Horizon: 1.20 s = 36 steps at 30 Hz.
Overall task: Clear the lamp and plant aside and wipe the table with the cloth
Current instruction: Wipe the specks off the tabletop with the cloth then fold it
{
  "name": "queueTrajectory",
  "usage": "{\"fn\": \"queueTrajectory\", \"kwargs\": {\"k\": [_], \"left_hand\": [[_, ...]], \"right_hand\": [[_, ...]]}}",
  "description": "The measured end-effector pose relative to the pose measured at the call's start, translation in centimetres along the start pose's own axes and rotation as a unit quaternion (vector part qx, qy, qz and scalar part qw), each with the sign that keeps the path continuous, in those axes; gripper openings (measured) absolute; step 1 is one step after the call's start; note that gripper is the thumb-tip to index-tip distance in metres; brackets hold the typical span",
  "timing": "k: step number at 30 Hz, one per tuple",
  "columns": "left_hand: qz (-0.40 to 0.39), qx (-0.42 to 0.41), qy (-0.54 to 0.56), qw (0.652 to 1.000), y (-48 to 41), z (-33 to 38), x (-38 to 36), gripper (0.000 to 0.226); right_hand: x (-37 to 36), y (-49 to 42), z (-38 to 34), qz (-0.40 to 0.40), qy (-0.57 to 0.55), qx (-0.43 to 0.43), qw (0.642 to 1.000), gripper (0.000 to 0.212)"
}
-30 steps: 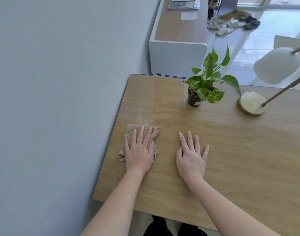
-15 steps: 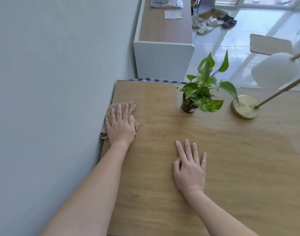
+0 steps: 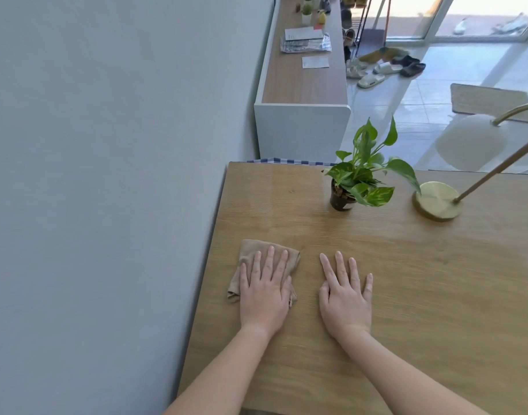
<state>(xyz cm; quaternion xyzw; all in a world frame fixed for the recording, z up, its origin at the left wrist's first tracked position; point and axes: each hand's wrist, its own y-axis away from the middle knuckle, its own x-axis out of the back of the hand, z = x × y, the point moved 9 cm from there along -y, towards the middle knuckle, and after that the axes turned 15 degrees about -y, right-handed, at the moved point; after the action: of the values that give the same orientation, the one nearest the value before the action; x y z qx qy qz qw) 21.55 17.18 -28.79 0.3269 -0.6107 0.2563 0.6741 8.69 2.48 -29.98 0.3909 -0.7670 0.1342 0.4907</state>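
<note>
Left hand (image 3: 264, 292) is laid flat on the cloth (image 3: 252, 250), fingers straight, nothing curled round it; the cloth is held by palm pressure only. Right hand (image 3: 345, 298) is spread flat on the bare bench (image 3: 436, 295) just beside it, holding nothing; the hands are apart. The cloth is folded, near the left edge of the bench, close to the wall (image 3: 107, 175). Risk 1: with no pinch, the cloth can be bunched or left behind on a fast stroke, most likely on a pull back toward the body. Risk 2: the plant (image 3: 361, 178) is parked on the far part of the bench, straight ahead of the right hand, in a small dark pot (image 3: 340, 200) with leaves spread wider than the pot; it looks light and top-heavy, so a forward stroke carried too far could tip it and soil would be spilled. Risk 3: the lamp (image 3: 437, 200) is set to the right of the plant on a round brass base, stem leaning away, shade (image 3: 469, 142) hung out past the far edge; a nudge to the base could send it over. Risk 4: the patches under both are probably missed unless they are shifted again. Whether a gap exists between bench and wall cannot be told.
</note>
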Motion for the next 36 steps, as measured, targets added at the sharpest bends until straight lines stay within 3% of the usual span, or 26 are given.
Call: {"fn": "queueTrajectory", "kwargs": {"k": [10, 26, 36], "left_hand": [[0.001, -0.016, 0.016, 1.000, -1.0, -0.3, 0.1, 0.060], [-0.025, 0.098, -0.018, 0.995, -26.1, -10.0, 2.9, 0.060], [-0.022, 0.080, -0.031, 0.996, -24.6, -9.0, 2.6, 0.061]], "right_hand": [[1.6, -0.8, -0.1, 0.001, -0.004, 0.021, 1.000, 0.064], [1.1, -1.2, 0.3, 0.030, 0.005, 0.025, 0.999, 0.073], [1.4, -1.8, 0.7, 0.030, 0.007, 0.018, 0.999, 0.075]]}}
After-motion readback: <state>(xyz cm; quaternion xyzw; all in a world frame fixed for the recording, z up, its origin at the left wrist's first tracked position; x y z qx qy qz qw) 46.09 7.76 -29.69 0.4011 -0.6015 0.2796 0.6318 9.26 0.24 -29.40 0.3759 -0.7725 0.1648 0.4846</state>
